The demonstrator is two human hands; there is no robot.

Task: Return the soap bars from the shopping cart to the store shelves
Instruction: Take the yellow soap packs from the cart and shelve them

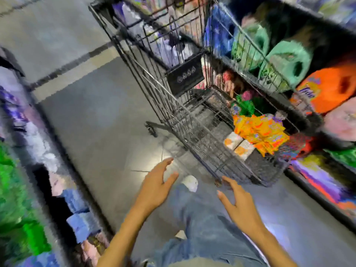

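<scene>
A dark wire shopping cart [138, 60] stands in the aisle ahead of me, close to the right-hand shelves. In its basket lie two white soap bar boxes with orange marks [238, 146], beside orange-yellow packets [260, 132] and green and pink packs [248, 105]. My left hand [156, 185] hangs in the air below the cart's near end, fingers spread and holding nothing. My right hand [238, 205] is just under the cart's near corner, fingers loosely extended and empty. The whole picture is blurred.
Store shelves on the right [327, 89] hold green, orange and pink bagged goods. Shelves on the left [23, 189] carry green, white and blue packs. Grey floor [86, 112] runs between them. My jeans and white shoe [190, 183] show below.
</scene>
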